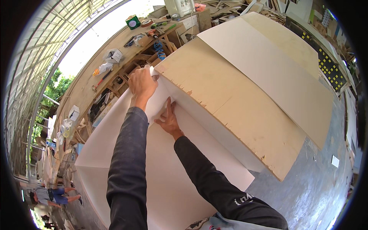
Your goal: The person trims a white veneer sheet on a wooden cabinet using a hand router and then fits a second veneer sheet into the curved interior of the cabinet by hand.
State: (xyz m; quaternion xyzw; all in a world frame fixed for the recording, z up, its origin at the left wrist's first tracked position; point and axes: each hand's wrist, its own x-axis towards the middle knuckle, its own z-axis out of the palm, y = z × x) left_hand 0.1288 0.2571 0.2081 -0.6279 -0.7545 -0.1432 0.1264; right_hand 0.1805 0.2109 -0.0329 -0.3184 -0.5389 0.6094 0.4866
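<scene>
My left hand (143, 85) is closed over the upper edge of a large white sheet (115, 132), close to the corner of a plywood panel (226, 99). Lower down, my right hand (168, 120) has its fingers spread and touches the white surface in the inner corner below the plywood. The sheet bends around in front of me and runs along the plywood's near side. Splintered chips mark the plywood's near edge. A thin pale board (268, 76) lies across its top.
A long wooden workbench (86, 69) at the left carries a dark green can (132, 22), a hammer (101, 80) and other tools. Wood offcuts (226, 9) are heaped at the back. Another person (53, 195) is at the lower left. Grey floor (306, 184) shows at the right.
</scene>
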